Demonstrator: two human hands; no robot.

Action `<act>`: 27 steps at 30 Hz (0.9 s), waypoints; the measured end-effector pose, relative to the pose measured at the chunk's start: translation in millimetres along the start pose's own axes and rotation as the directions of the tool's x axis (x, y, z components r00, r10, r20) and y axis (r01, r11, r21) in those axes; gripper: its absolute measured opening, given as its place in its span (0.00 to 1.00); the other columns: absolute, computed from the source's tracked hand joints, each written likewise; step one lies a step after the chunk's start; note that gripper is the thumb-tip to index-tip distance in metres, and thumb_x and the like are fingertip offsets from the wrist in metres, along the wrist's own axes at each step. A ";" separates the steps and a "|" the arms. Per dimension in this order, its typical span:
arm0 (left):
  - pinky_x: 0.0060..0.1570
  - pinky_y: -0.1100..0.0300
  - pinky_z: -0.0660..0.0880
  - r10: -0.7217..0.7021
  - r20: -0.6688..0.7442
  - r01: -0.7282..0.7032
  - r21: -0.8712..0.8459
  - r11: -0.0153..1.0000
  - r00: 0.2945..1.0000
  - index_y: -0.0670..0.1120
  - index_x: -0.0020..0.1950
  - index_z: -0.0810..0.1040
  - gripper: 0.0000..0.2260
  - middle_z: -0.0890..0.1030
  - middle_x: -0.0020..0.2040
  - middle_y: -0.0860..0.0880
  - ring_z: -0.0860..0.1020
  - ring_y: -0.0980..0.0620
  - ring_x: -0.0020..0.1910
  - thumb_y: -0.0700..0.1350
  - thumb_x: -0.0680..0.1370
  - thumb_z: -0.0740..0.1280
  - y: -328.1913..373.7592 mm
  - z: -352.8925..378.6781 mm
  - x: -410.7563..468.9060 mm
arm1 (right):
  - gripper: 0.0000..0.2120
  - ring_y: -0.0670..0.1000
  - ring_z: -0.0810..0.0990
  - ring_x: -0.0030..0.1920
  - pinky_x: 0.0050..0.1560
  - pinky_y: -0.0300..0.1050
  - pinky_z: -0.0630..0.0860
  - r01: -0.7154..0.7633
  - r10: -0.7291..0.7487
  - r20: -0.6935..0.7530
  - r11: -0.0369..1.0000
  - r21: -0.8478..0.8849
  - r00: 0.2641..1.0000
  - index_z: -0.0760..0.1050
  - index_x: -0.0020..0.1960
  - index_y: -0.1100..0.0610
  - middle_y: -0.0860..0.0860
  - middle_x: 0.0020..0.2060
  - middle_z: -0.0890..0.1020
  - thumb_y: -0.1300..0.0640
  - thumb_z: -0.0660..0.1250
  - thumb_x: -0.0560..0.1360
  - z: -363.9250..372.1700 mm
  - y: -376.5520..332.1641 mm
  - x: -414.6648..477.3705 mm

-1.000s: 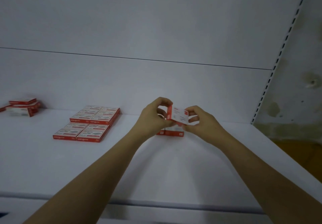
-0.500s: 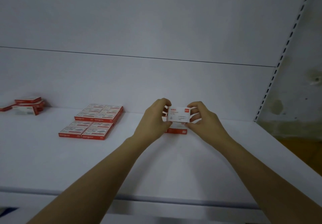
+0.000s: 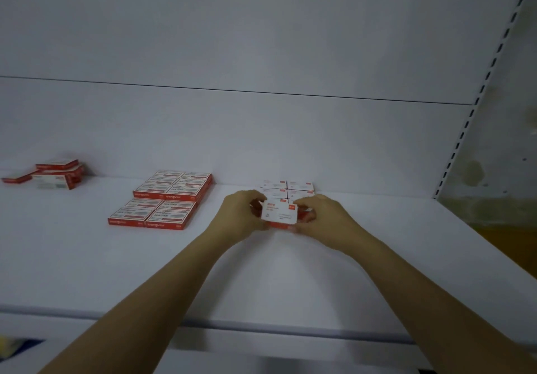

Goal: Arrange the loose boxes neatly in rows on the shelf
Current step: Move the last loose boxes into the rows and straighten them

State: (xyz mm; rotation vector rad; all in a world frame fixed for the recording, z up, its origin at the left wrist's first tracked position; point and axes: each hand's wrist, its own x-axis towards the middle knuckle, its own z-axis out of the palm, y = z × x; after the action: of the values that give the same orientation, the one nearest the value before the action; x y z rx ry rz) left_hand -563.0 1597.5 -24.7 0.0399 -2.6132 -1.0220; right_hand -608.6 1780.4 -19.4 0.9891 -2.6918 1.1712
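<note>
A white box (image 3: 279, 213) is grasped by the left hand (image 3: 242, 213) and right hand (image 3: 325, 215), in front of the small rows (image 3: 287, 189) at the shelf's (image 3: 261, 280) back edge. If lowered crooked, those rows may be pushed askew.

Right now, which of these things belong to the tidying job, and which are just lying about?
Part of the job: held box, left hand, right hand, white-topped rows behind it, neat red block, loose pile far left, shelf.
Just there: slotted upright, stained wall, blurred thing bottom left.
</note>
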 end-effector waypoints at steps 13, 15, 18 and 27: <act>0.47 0.58 0.75 -0.182 0.180 0.189 -0.022 0.982 0.967 0.49 0.39 0.77 0.08 0.80 0.42 0.48 0.76 0.51 0.40 0.41 0.68 0.76 -20.4 0.4 11.8 | 0.16 0.43 0.76 0.44 0.41 0.26 0.68 -0.173 0.173 -0.001 0.985 0.022 0.985 0.77 0.57 0.56 0.45 0.43 0.77 0.62 0.72 0.69 24.2 5.2 14.3; 0.46 0.59 0.75 -0.146 0.212 0.153 -0.015 0.988 0.966 0.43 0.49 0.83 0.10 0.83 0.44 0.46 0.76 0.53 0.39 0.41 0.69 0.75 -20.1 -0.5 13.4 | 0.16 0.43 0.76 0.42 0.40 0.26 0.68 -0.174 0.175 -0.009 0.985 0.017 0.985 0.77 0.56 0.56 0.45 0.42 0.77 0.62 0.72 0.69 24.6 5.1 14.5; 0.46 0.61 0.74 -0.114 0.223 0.111 0.024 0.993 0.968 0.44 0.55 0.82 0.14 0.83 0.47 0.45 0.75 0.54 0.40 0.40 0.70 0.74 -17.4 -1.6 15.2 | 0.15 0.42 0.75 0.41 0.39 0.26 0.69 -0.188 0.188 -0.002 0.982 0.010 0.982 0.76 0.55 0.56 0.44 0.42 0.77 0.61 0.73 0.69 23.2 4.4 14.8; 0.56 0.61 0.71 -0.183 0.155 0.145 0.232 0.962 0.971 0.43 0.67 0.71 0.27 0.76 0.61 0.46 0.75 0.49 0.58 0.48 0.71 0.73 -11.5 -4.9 12.7 | 0.16 0.42 0.73 0.41 0.30 0.23 0.66 -0.148 0.203 0.173 0.948 -0.283 0.964 0.75 0.57 0.56 0.46 0.46 0.77 0.58 0.71 0.70 9.0 -14.8 24.8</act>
State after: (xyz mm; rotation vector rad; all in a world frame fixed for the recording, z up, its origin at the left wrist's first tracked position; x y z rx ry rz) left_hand -574.4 1583.9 -25.3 0.2344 -2.9155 -0.8148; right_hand -618.0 1753.4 -9.5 0.8825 -3.0467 0.7290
